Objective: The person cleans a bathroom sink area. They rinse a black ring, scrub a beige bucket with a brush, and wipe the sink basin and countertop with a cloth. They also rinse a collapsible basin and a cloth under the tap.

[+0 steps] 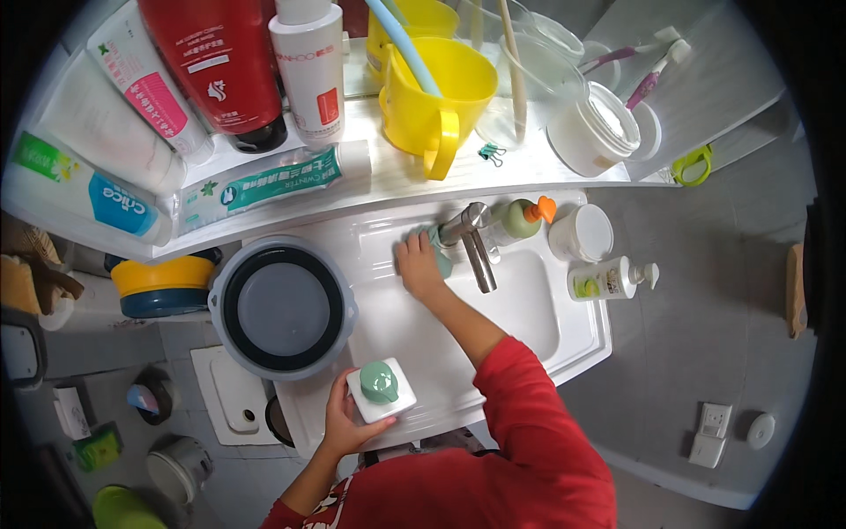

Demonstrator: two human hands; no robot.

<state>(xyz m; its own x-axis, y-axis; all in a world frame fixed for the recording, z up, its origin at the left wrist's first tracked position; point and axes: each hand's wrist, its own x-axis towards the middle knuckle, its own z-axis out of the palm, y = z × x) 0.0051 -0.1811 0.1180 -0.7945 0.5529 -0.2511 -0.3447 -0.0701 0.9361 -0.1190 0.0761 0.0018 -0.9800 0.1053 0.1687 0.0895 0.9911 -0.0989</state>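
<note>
In my left hand (pixel 342 421) is a white, square-sided pump bottle (pixel 404 398) with a green pump head (pixel 379 381), held upright over the front left of the white sink (pixel 397 331). Fingers and thumb close around its sides. My right hand (pixel 419 263) reaches to the back ledge of the sink, left of the metal faucet (pixel 477 242). Its fingers press down on a pale green cloth (pixel 442 262), partly hidden by the hand. Beside my left hand, a grey round basin (pixel 231 337) with a dark inner band rests over the sink's left edge.
Right of the faucet stand a green bottle with an orange pump (pixel 520 219), a white tub (pixel 583 234) and a white pump bottle (pixel 599 280). Above the sink, a shelf (pixel 370 198) carries tubes, bottles, a yellow mug (pixel 441 88) and toothbrushes. Yellow and blue basins (pixel 163 286) sit at left.
</note>
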